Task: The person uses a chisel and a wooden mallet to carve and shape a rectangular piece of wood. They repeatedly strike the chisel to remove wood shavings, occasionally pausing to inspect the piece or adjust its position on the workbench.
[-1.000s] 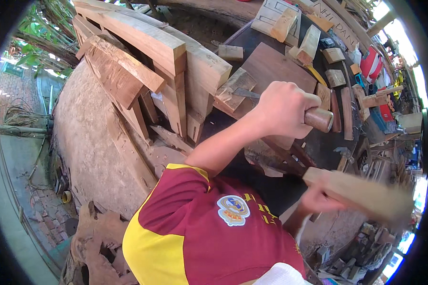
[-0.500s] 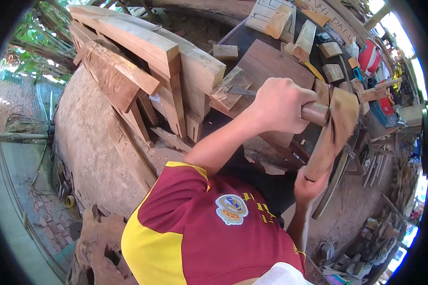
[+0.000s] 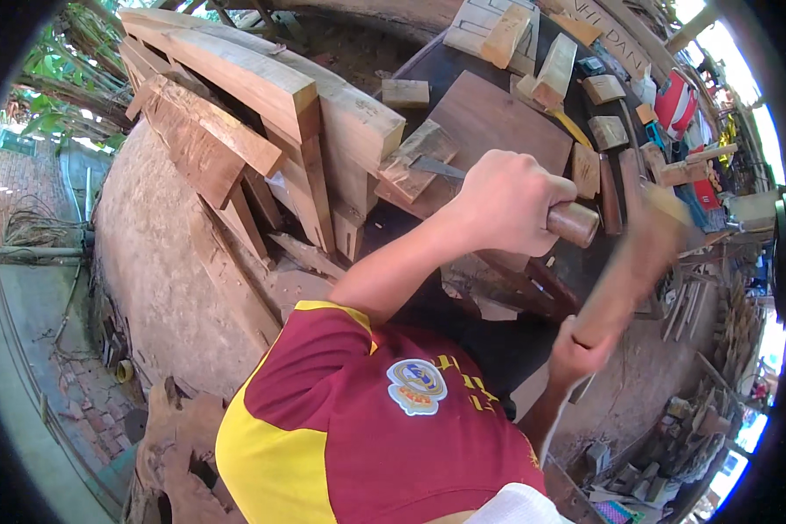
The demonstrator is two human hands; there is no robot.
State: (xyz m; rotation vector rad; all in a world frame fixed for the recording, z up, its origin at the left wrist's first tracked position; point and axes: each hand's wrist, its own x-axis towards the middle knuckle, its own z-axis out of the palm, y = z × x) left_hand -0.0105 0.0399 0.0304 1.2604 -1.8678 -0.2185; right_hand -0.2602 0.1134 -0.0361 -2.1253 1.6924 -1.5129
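Maroon and yellow, that's the shirt (image 3: pixel 358 437) filling the lower middle, and above it the left hand (image 3: pixel 511 201), right of centre, has its fingers clamped round the chisel (image 3: pixel 573 224)! Handle poking out to the right, blade pointing left over the block (image 3: pixel 402 179) at the upper middle; whether the edge bites in, I cannot tell. Further right and lower, the right hand (image 3: pixel 576 351) has its fingers closed round the narrow end of the club (image 3: pixel 629 266). Up to the right slants that club, broad end a blur, a gap showing between it and the chisel's butt! Beyond them, the brown board (image 3: pixel 498 122) lies flat at the upper middle, small blocks (image 3: pixel 607 133) to its right. And at upper left, pale beams (image 3: pixel 236 74) slope down toward the centre, green leaves (image 3: pixel 44 92) behind.
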